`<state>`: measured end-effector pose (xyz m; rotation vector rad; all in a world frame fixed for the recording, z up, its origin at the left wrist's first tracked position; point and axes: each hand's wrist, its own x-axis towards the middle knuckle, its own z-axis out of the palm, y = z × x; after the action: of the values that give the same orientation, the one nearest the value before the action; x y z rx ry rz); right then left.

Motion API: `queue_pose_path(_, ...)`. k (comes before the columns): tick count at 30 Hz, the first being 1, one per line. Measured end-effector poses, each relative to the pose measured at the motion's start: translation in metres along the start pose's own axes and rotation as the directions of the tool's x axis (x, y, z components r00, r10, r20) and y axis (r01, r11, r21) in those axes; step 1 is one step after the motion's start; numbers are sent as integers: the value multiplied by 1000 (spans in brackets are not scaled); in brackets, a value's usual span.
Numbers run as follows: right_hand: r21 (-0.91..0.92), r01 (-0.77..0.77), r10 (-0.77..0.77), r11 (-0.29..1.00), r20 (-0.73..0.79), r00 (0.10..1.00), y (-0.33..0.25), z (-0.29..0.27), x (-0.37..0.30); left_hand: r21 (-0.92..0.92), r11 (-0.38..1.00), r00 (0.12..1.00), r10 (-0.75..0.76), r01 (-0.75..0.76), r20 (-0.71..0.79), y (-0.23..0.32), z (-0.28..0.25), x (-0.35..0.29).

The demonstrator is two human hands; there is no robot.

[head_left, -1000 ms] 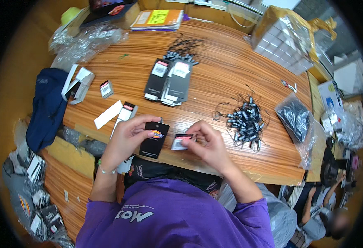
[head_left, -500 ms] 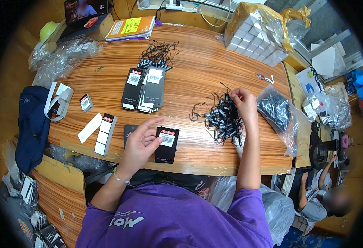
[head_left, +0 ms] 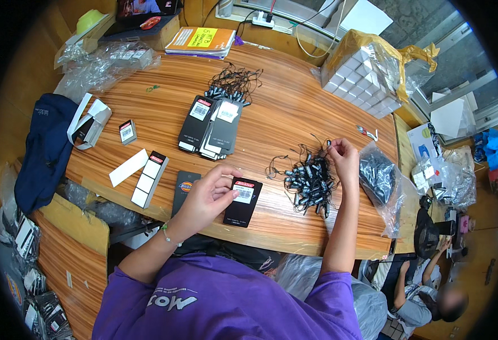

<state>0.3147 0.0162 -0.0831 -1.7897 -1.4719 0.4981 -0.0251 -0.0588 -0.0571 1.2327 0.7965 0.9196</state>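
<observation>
My left hand [head_left: 213, 194] grips a black hang tag [head_left: 241, 211] with a red strip and white barcode sticker, thumb on its face. Partly under that hand, a dark grey tag [head_left: 185, 190] lies near the table's front edge. To the right, my right hand [head_left: 345, 161] pinches the small black end of a string fastener [head_left: 329, 143]. A tangled pile of black string fasteners [head_left: 309, 182] lies just beside and below its fingertips. Farther back is a stack of black and grey hang tags [head_left: 209, 127], with strings and fasteners [head_left: 230, 85] bunched at its top end.
At left stand a narrow stack of stickered tags [head_left: 149, 180], a blank white strip [head_left: 128, 168], a small tag stack [head_left: 127, 132] and an open white box [head_left: 91, 124]. A plastic bag of black fasteners [head_left: 378, 175], cutters [head_left: 365, 132] and wrapped white boxes [head_left: 357, 79] are at right. A co-worker [head_left: 424, 303] sits beyond.
The view has shifted, so the table sits differently in the picture. My right hand has lifted a fastener end off the pile. The left still holds the black tag, now slightly tilted.
</observation>
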Motion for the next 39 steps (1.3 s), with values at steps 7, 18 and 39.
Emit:
queue_pose_path(7,221,20,-41,975,88,995,-32,-11,-10,39,999,999,-35,34,26,0,3,2)
queue_pose_path(18,648,-28,-228,761,307,924,-133,27,-30,8,993,988,115,-116,102,24,10,49)
queue_pose_path(39,899,-391,-27,-197,393,919,-118,29,5,145,987,992,76,-61,-98,-10,-2,56)
